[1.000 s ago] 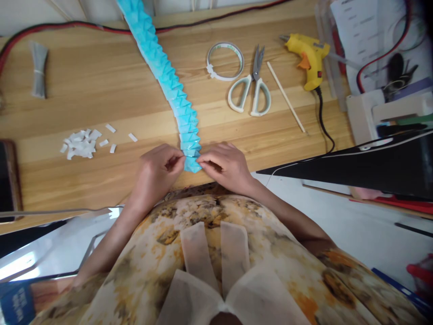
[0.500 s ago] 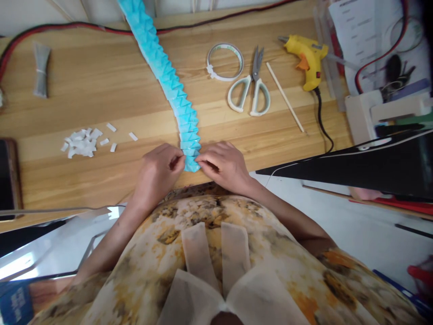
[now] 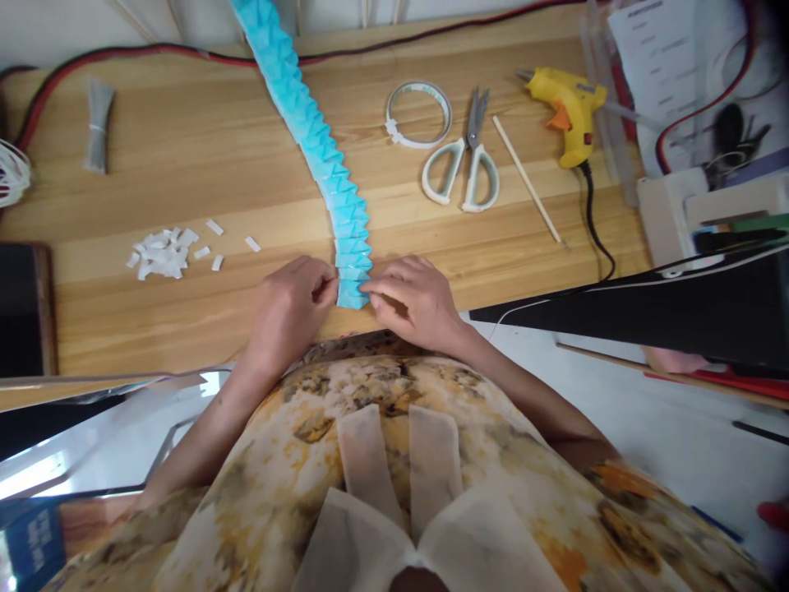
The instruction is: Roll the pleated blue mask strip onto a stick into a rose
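Pleats at risk: the near end of the blue strip [image 3: 351, 218] could have skewed or crumpled, likely from the two hands pulling or pressing unevenly.
Left grip: the left hand [image 3: 294, 302] seemed to pinch the strip's left edge.
Right grip: the right hand's [image 3: 420, 298] index fingertip touched the right edge; whether the thumb pinched could not be told.
Strip's look: long, gently curved, slightly shiny, with zigzag folds.
Strip's place: across the worktop [image 3: 203, 148], its near end between the hands.
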Demonstrator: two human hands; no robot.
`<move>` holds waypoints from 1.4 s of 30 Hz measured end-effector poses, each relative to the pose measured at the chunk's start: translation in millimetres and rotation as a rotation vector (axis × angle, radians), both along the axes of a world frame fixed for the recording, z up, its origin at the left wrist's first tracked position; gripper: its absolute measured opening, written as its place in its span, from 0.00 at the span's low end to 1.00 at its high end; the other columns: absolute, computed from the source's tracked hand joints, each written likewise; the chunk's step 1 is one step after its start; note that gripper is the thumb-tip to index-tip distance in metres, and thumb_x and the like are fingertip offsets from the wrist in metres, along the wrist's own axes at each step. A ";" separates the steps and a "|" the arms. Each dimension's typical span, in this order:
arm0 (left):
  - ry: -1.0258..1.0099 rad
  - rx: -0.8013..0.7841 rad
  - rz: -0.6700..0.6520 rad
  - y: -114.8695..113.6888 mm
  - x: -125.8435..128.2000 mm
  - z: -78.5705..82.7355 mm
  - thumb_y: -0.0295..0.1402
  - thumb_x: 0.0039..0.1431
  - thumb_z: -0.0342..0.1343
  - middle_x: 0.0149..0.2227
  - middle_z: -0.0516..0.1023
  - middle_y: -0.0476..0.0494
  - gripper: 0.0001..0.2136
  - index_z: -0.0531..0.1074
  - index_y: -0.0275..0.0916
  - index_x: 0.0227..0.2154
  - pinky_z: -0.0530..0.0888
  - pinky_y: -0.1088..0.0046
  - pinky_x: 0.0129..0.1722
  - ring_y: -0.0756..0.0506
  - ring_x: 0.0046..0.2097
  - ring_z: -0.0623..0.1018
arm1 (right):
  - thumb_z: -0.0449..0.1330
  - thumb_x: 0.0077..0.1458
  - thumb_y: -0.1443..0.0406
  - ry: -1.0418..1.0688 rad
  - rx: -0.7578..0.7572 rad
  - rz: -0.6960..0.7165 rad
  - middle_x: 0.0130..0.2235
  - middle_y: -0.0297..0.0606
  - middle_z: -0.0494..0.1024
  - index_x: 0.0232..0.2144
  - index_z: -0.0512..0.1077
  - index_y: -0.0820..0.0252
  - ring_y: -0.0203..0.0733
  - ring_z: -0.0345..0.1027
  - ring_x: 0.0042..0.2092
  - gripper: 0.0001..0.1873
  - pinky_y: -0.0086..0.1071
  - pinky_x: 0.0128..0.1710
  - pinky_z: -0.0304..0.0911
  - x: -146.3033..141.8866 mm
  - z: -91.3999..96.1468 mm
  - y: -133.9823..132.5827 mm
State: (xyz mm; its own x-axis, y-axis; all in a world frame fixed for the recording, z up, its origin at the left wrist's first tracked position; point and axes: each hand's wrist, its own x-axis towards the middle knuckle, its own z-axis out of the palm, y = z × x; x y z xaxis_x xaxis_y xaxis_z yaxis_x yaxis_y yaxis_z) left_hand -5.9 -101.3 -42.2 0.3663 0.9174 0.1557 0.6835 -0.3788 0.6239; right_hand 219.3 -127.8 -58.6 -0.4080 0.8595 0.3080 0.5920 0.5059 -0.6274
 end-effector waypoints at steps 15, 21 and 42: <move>0.021 0.137 -0.153 -15.3 -16.1 -9.4 0.28 0.70 0.49 0.33 0.78 0.44 0.15 0.83 0.41 0.43 0.69 0.71 0.32 0.47 0.33 0.75 | 0.52 0.70 0.71 -0.165 0.213 -0.081 0.63 0.34 0.74 0.49 0.81 0.44 0.50 0.64 0.62 0.21 0.47 0.57 0.64 -2.1 -15.5 -5.9; 0.144 0.139 -0.119 -13.1 -15.0 -10.2 0.30 0.71 0.47 0.29 0.76 0.44 0.18 0.84 0.43 0.40 0.67 0.70 0.30 0.45 0.31 0.72 | 0.50 0.71 0.69 -0.177 0.209 -0.094 0.66 0.31 0.72 0.48 0.82 0.42 0.52 0.60 0.67 0.22 0.53 0.63 0.62 -1.3 -21.0 -3.5; 0.069 0.255 -0.147 -14.8 -16.2 -15.2 0.25 0.68 0.49 0.31 0.79 0.44 0.17 0.85 0.41 0.39 0.69 0.70 0.32 0.45 0.33 0.76 | 0.51 0.72 0.65 -0.191 0.155 -0.103 0.65 0.33 0.75 0.46 0.83 0.45 0.52 0.61 0.67 0.20 0.54 0.65 0.62 0.0 -20.7 -0.5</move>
State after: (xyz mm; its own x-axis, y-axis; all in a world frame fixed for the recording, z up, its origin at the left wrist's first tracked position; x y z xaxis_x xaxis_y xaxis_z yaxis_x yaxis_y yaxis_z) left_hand -22.2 -116.1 -57.4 0.5098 0.7884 0.3443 0.6474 -0.6152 0.4499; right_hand 219.2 -128.3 -79.3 -0.3842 0.8480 0.3651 0.7455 0.5183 -0.4191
